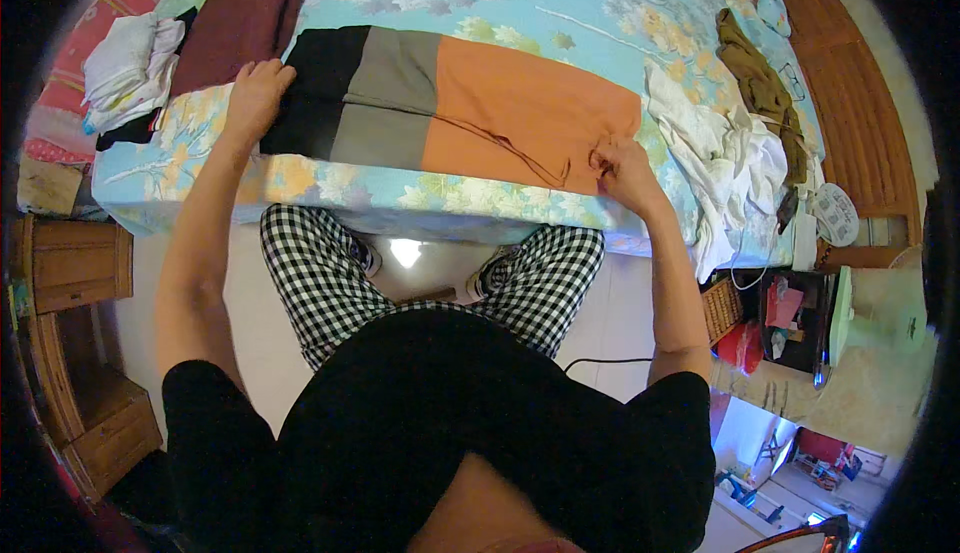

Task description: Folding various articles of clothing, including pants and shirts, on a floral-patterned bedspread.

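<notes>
A colour-block garment in black, grey and orange [530, 103] lies stretched lengthwise across the near side of the bed, with a long crease running through its middle. At its black left end, my left hand [258, 98] is closed on the edge. My right hand [628, 171] pinches the fabric at the lower corner of the orange end, its fingers curled. Touching or very close to my left hand is a folded maroon cloth [235, 28]. I cannot tell exactly what kind of garment the colour-block piece is.
Folded white clothes [130, 63] are stacked at the left. To the right lie crumpled white clothing [715, 148] and a brown garment [762, 93]. A wooden cabinet [80, 263] stands at far left; a small white fan-like object [835, 215] is at right.
</notes>
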`<action>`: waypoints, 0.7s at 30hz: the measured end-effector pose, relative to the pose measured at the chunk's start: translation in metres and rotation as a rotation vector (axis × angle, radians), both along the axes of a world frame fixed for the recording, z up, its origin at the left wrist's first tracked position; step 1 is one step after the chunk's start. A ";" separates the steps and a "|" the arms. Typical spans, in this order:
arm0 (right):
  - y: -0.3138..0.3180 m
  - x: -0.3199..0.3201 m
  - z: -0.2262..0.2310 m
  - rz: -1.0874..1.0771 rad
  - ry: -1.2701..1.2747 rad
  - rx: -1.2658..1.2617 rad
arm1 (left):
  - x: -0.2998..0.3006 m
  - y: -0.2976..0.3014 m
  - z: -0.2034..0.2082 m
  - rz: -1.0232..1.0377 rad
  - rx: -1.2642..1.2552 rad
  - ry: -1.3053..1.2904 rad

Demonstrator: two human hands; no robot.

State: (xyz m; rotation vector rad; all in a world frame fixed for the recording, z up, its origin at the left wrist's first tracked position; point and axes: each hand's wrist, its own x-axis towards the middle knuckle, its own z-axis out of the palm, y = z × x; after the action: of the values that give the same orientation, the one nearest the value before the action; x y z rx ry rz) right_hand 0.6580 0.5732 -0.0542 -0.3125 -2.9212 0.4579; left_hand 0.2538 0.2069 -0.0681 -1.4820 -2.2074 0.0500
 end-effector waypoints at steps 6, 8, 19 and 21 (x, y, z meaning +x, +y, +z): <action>-0.028 -0.018 0.024 -0.063 0.098 -0.026 | 0.014 -0.011 0.007 0.041 0.040 -0.045; -0.042 -0.026 0.022 -0.048 0.261 0.029 | 0.017 -0.010 0.012 -0.018 0.066 -0.040; -0.013 -0.098 -0.022 -0.206 0.248 0.310 | -0.002 0.002 0.026 0.274 0.315 -0.430; -0.003 -0.107 -0.036 -0.231 0.163 0.296 | -0.026 0.016 0.019 0.257 0.395 -0.472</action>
State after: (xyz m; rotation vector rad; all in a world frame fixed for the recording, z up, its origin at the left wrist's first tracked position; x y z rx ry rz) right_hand 0.5514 0.5705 -0.0907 -0.5325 -2.6981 0.0150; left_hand 0.2278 0.2225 -0.0492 -1.0608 -2.5658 -0.6764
